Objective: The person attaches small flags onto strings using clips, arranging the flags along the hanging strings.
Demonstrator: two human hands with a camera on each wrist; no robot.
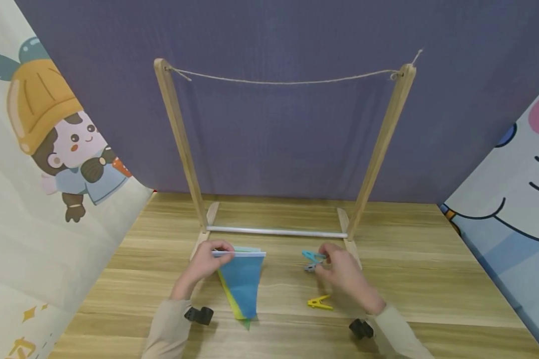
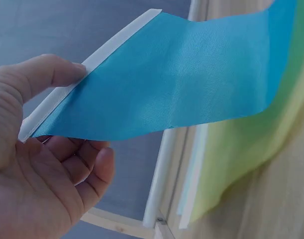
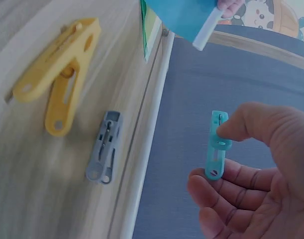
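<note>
Tbl (image 1: 431,269): LH (image 1: 206,262) grips blue flag (image 1: 246,281), RH (image 1: 345,269) teal peg (image 1: 312,256).

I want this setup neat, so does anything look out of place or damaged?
Nothing looks spilled or broken. The string sags slightly mid-span, and its loose end pokes up past the right wooden post, which looks untidy.

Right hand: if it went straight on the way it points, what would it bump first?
Leading with the turquoise clothespin, the right hand would probably meet the white crossbar first; depth is unclear, so it might pass above.
</note>
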